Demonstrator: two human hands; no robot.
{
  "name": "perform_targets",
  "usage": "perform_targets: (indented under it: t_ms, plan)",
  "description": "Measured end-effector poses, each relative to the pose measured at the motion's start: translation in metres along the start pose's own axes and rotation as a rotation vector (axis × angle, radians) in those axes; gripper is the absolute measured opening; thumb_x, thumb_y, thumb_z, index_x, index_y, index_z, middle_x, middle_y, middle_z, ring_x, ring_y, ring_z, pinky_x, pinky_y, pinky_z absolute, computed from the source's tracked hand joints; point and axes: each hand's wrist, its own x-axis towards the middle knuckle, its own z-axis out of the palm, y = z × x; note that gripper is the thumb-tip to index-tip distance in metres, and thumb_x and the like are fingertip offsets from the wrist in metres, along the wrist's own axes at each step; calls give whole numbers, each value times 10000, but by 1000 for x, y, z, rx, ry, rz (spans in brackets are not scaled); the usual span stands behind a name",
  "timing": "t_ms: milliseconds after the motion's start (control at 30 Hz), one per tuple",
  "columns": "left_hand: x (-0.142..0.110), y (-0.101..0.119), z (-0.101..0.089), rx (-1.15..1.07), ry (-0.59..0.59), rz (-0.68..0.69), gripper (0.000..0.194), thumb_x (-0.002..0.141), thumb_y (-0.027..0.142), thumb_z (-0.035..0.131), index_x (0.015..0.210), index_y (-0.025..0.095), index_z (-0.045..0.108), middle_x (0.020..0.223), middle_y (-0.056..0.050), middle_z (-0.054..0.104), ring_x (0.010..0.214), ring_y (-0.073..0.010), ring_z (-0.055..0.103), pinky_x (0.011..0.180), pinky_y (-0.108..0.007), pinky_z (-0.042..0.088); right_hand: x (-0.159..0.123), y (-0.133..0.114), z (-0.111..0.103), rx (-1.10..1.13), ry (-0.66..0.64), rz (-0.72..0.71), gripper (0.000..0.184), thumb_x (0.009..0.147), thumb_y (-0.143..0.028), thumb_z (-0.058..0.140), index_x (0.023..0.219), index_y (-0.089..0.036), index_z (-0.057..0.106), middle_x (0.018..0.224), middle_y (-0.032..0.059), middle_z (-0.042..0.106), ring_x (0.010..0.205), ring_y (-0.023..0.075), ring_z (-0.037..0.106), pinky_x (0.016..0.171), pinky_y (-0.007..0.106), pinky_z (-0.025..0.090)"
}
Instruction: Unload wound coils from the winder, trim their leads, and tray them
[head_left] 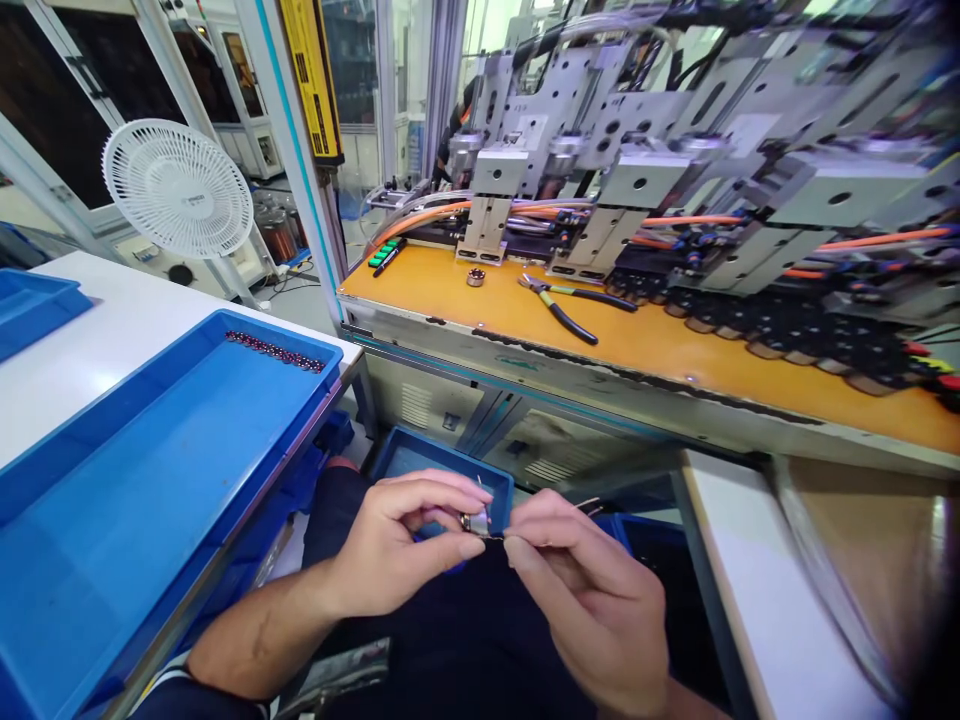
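Observation:
In front of my lap, my left hand (409,540) is closed round a small motor stator (477,522), held between thumb and fingertips. The stator looks silvery and round, and its far side is hidden by my fingers. A thin wire (493,537) runs from it to my right hand (589,580). That hand pinches the wire between thumb and forefinger. A loose wire end (587,502) sticks out behind the right knuckles. Another short end (480,481) stands up above the left fingertips.
A big blue tray (150,440) on the left holds a row of copper-wound stators (274,352). On the orange bench (442,290) are pliers (562,305), a single stator (475,277) and several black-topped blocks (795,330). Machine heads (499,175) stand behind. Another blue tray (442,460) sits below.

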Motion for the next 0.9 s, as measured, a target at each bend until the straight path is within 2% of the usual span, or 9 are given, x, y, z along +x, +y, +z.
perform_targets:
  t_ms: [133,200,300,400,467,567,733,800,900]
  plan:
    - [2,5,-8,220,27,142,249,756,46,709,975,161,724,1045,-106,731,874,-150,693,704,-214,568,-7,14,-28,19,19,245,186,923,-194,561,737,-197,577,690,4,528,622,125,531,536,230,448]
    - [3,8,-12,354,-4,207,257,761,38,693,993,146,717,1055,-115,726,848,-140,690,707,-215,570,-3,14,-46,-163,87,177,95,923,-218,569,836,-207,606,758,19,566,660,141,565,568,249,472]
    - [5,13,-12,491,-82,276,257,768,41,681,1007,131,708,1063,-125,721,879,-146,696,761,-224,575,11,2,-63,-604,13,-316,143,911,-206,589,1040,-220,647,880,43,638,791,171,612,705,287,504]
    - [8,17,-7,545,-138,325,259,774,42,670,1018,121,700,1039,-126,730,951,-170,700,861,-252,566,29,-9,-59,-872,-318,-851,313,974,-159,380,1077,-189,674,955,62,682,891,201,606,798,340,488]
    - [8,18,-5,542,-151,338,261,771,35,669,1017,116,698,1019,-124,736,963,-174,702,881,-254,562,38,-10,-50,-923,-451,-996,389,960,-107,304,1029,-139,685,977,91,690,872,216,598,760,366,482]
    - [6,19,-7,512,-139,320,258,768,40,683,1015,111,700,1015,-131,736,940,-171,706,838,-238,572,41,-9,-35,-787,-519,-729,353,965,-107,332,854,-138,665,795,81,658,707,181,558,641,335,457]
    - [2,16,-14,447,-158,334,217,773,35,682,969,117,724,1007,-142,733,879,-174,711,801,-258,578,47,-17,-28,-193,-801,253,365,998,-285,412,705,-165,595,680,2,579,621,107,553,558,219,438]
    - [1,15,-15,436,-134,336,217,774,26,676,953,133,733,1015,-132,730,808,-148,707,768,-247,574,67,-16,-37,-174,-828,337,366,985,-343,443,702,-173,600,691,3,597,635,120,570,571,223,449]
    - [0,13,-17,420,-62,327,238,772,20,673,955,160,734,1024,-113,726,830,-145,705,759,-236,565,120,2,-63,-651,-440,65,256,947,-370,515,834,-179,643,844,55,662,787,179,603,733,292,479]
